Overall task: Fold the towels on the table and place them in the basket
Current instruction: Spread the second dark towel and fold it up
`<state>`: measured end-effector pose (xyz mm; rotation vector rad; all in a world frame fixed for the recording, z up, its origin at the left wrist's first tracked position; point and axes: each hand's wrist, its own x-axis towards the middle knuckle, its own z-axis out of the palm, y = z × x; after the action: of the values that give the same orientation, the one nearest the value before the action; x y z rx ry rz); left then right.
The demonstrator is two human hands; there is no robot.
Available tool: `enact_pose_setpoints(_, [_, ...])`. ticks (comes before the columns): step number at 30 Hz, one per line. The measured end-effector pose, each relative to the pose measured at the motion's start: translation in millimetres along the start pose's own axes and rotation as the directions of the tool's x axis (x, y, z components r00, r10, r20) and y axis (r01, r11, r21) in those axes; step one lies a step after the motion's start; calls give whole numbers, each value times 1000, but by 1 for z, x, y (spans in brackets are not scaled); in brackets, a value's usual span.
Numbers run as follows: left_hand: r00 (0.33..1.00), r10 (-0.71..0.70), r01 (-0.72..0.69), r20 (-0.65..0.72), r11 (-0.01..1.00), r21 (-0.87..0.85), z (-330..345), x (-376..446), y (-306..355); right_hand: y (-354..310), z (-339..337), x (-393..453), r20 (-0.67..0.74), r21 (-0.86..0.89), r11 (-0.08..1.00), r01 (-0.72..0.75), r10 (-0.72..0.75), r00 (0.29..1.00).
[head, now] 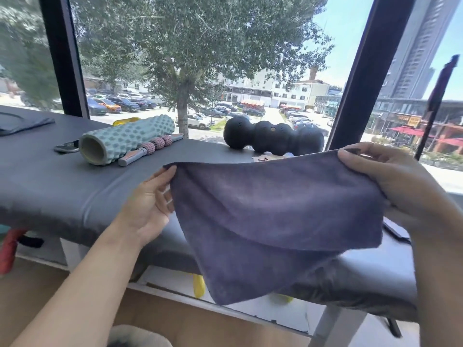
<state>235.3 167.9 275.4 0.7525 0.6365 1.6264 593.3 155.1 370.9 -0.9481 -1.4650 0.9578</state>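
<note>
Both forearms reach in from the near edge, holding a dark purple-grey towel [273, 216] up in the air above the near side of a grey padded table [62, 186]. On the left, the left hand [147, 204] pinches the towel's upper left corner between thumb and fingertips, the other fingers loosely curled behind the cloth. On the right, the right hand [390, 181] grips the upper right corner, its fingers curled over the top edge.

Stretched between the hands, the towel's top edge runs left to right and rises slightly toward the right; that is its long axis. From there the cloth hangs down, doubled into two layers, and its lowest corner points down and a little left, past the table's near edge.

Farther back on the table lie a pale green knobbed foam roller [125, 139], a pink and grey massage stick [150, 149] just beside it, a phone [67, 147] to its left, and a black lobed roller [273, 134] at the far edge. Behind stands a large window [200, 58] with dark frames, showing a tree, parked cars and buildings. Wooden floor shows below the table.
</note>
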Motion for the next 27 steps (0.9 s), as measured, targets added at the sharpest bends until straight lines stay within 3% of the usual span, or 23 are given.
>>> enact_pose_setpoints(2, [999, -17, 16, 49, 1000, 18, 0, -3, 6, -13, -1, -9, 75, 30, 1000, 2, -4, 997])
enact_pose_setpoints(5, [1000, 12, -11, -13, 998, 61, 2, -3, 6, -13, 1, -8, -8, 34, 999, 13, -12, 1000])
enact_pose_setpoints(7, [990, 103, -74, -100, 964, 257, 0, 4, 3, 3, 1, 4, -110, -114, 993, 0, -13, 994])
enact_pose_setpoints(9, [961, 225, -119, -159, 859, 498, -4, 12, -3, 28, -2, 20, -188, -263, 963, -49, -2, 982])
enact_pose_setpoints(13, [949, 267, -81, -169, 722, 687, -6, 24, -18, 76, -9, 45, -182, -358, 906, -227, 171, 968])
enact_pose_setpoints(17, [955, 169, 36, -243, 749, 661, -3, 35, -26, 100, -7, 60, -200, -248, 920, -305, 259, 945])
enact_pose_setpoints(20, [948, 196, -16, -251, 817, 577, 0, 48, -33, 110, -2, 70, -227, -127, 949, -288, 255, 940])
enact_pose_setpoints(27, [927, 302, -110, -222, 785, 609, 0, 78, -54, 137, 9, 93, -289, -145, 954, -264, 214, 933])
